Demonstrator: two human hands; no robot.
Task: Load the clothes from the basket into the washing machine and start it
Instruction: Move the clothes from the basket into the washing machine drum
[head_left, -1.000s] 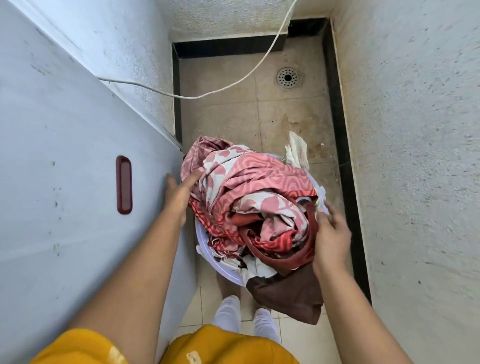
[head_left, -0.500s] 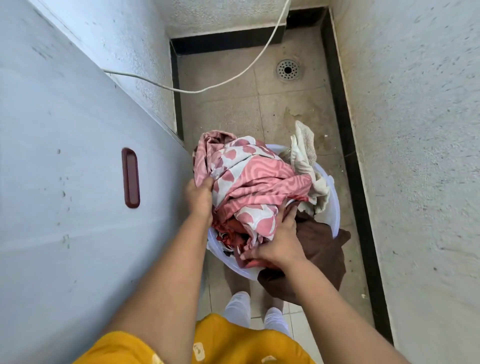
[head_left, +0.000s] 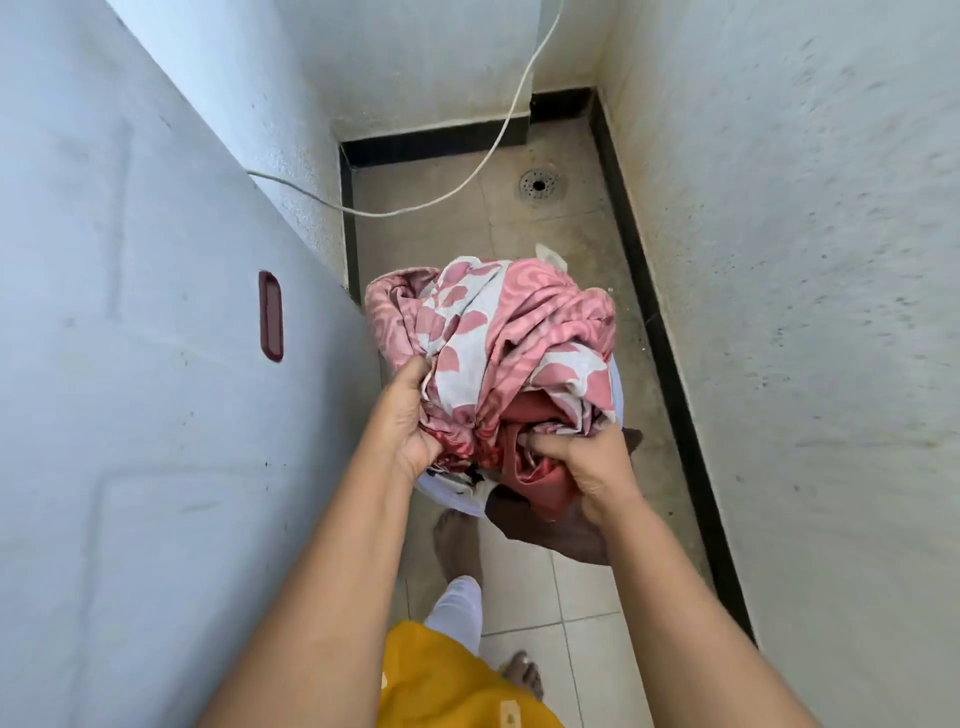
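Observation:
A bundle of pink, red and white patterned clothes (head_left: 498, 338) rises above a pale lilac basket (head_left: 617, 395), whose rim shows only at the right and under my wrists. My left hand (head_left: 410, 421) grips the bundle's left side. On the near right side my right hand (head_left: 587, 462) is closed on the red cloth. A dark brown garment (head_left: 561, 535) hangs over the basket's near edge. The grey-white slab (head_left: 130, 389) at my left, with a dark red recessed handle (head_left: 270, 315), looks like the washing machine's lid.
A narrow tiled floor runs ahead between rough white walls with black skirting. A white cable (head_left: 467, 182) sags across it from the left wall upward. A round floor drain (head_left: 539, 184) lies at the far end. My bare feet (head_left: 457, 535) stand below the basket.
Both hands went from the basket's sides onto the clothes and closed on them. The bundle now sits higher, hiding most of the basket and the white cloth behind it.

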